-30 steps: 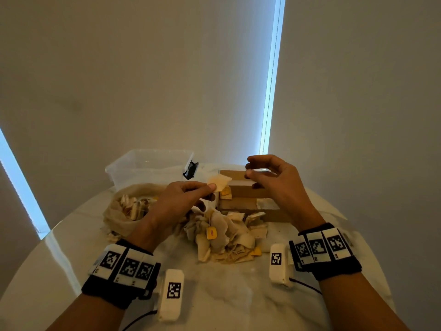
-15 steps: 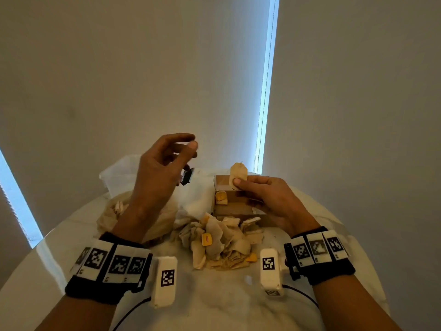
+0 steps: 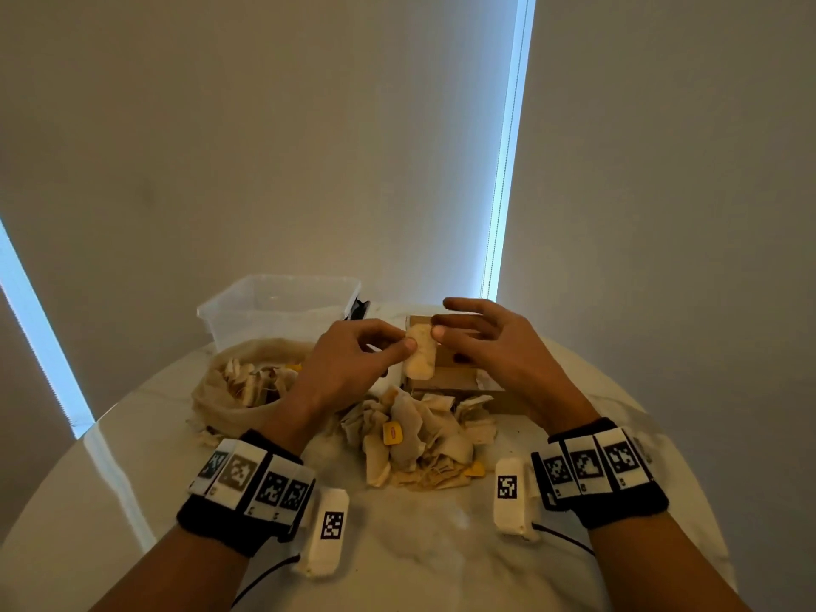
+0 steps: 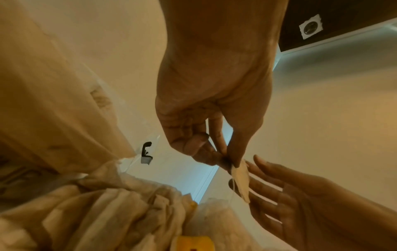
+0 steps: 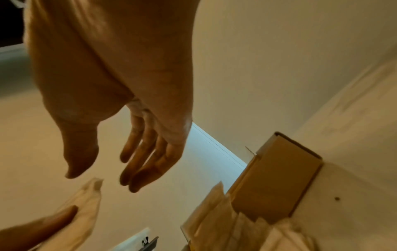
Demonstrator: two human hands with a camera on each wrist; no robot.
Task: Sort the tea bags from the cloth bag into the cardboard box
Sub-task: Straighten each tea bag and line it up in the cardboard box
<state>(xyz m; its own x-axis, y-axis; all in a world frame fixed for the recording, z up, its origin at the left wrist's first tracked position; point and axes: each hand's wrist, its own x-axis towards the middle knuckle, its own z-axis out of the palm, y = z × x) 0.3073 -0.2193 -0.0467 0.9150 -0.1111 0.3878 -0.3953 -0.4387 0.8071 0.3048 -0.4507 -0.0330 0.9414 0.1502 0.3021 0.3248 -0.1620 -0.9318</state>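
My left hand point(image 3: 408, 344) pinches a pale tea bag point(image 3: 419, 353) by its upper edge, held up in front of the cardboard box point(image 3: 450, 379). My right hand point(image 3: 441, 320) is open just right of it, fingers spread, thumb tip close to the bag's top. In the left wrist view the tea bag point(image 4: 240, 181) hangs from thumb and forefinger with the open right hand point(image 4: 279, 195) behind it. The right wrist view shows a gap between the straight fingers point(image 5: 146, 161) and the tea bag point(image 5: 86, 203). The cloth bag point(image 3: 247, 386) lies at the left, tea bags inside.
A loose pile of tea bags point(image 3: 419, 439) with yellow tags lies in the middle of the round white table point(image 3: 419, 545). A clear plastic tub point(image 3: 278, 307) stands behind the cloth bag. Walls close in behind the table.
Half a second ago my right hand held a tea bag at the box and my left hand was raised empty. Now the left hand pinches a tea bag and the right hand is open beside it.
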